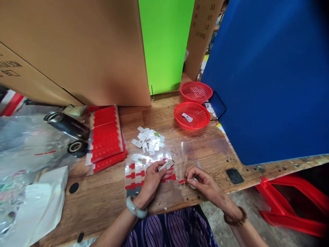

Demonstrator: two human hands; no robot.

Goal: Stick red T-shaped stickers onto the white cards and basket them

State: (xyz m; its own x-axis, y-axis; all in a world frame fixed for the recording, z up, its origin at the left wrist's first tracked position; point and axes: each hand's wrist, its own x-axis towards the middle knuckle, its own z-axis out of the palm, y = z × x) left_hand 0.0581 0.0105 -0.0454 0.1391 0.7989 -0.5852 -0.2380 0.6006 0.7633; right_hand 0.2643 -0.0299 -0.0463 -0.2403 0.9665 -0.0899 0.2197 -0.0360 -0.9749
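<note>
My left hand (152, 178) is closed on a small flat silver-white plate (166, 166), held between thumb and fingers above a clear sheet. To its right my right hand (205, 183) pinches a small red sticker (182, 181); something pale and rounded shows under its fingers, too hidden to name. The clear sticker sheet (128, 197) carries several T-shaped red stickers (131, 176) and lies partly beneath my left hand. Just beyond it sits a loose pile of similar slotted plates (150, 140), with a few more plates (141, 159) on the sheet's far edge.
Two red plastic baskets (196, 92) stand at the back; the nearer basket (180, 122) holds some plates. Left are stacked red sticker sheets (106, 132), a dark flask (68, 125), its lid (77, 147) and plastic bags (23, 144). A blue panel (269, 85) borders the right; below is a red stool (282, 219).
</note>
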